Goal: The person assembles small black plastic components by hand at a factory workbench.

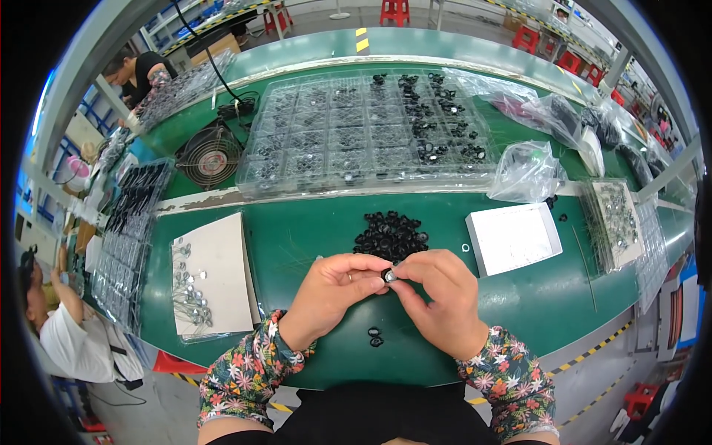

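Both hands meet over the green bench [311, 245], and the small black ring [389, 275] sits right between them. The left hand [330, 297] has its grip pinching the ring from nine o'clock; the right hand [437, 297] has its grip pinching it from three o'clock. At twelve o'clock of the grip, a pile of black rings [391, 233]. At six o'clock, two loose rings [375, 337].
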A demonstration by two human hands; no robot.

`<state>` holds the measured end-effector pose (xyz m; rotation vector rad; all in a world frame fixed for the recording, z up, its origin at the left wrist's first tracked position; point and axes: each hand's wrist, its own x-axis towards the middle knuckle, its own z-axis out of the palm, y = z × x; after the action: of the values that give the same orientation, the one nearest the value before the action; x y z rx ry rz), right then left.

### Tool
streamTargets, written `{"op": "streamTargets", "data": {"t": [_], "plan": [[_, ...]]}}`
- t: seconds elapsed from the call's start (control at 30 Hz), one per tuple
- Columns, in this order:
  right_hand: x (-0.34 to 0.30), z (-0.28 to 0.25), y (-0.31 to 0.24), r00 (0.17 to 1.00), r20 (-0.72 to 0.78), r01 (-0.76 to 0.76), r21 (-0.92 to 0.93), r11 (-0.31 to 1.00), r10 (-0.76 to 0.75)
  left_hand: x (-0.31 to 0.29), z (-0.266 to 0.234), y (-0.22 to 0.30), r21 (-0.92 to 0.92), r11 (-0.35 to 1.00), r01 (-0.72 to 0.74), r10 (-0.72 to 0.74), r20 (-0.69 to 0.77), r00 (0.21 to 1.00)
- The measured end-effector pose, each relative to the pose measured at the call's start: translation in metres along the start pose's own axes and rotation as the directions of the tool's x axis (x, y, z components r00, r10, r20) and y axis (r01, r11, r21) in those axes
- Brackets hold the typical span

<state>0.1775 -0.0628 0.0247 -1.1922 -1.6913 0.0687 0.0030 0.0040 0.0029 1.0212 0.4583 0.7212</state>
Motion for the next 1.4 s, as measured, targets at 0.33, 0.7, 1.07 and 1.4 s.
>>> {"op": "streamTargets", "data": {"t": [0.33, 0.7, 1.07, 1.4], "plan": [[0.0, -0.002, -0.003, 1.0, 0.012, 0.022, -0.035, 0.999, -0.022, -0.002, 0.0, 0.0, 0.032, 0.999, -0.022, 0.022, 0.002, 1.0], [0.0, 0.0, -0.006, 0.994, -0.018, 0.106, -0.072, 0.992, -0.107, -0.004, 0.004, -0.008, -0.13, 0.991, -0.041, 0.04, -0.013, 0.999], [-0.002, 0.005, -0.001, 1.0, 0.009, 0.019, 0.022, 1.0, -0.019, -0.003, 0.001, -0.012, -0.286, 0.958, 0.018, -0.024, -0.016, 1.0], [-0.003, 0.009, 0.003, 0.971, 0.038, -0.235, 0.302, 0.924, 0.235, -0.003, 0.004, -0.009, -0.192, 0.981, -0.022, 0.012, -0.048, 0.999]]}}
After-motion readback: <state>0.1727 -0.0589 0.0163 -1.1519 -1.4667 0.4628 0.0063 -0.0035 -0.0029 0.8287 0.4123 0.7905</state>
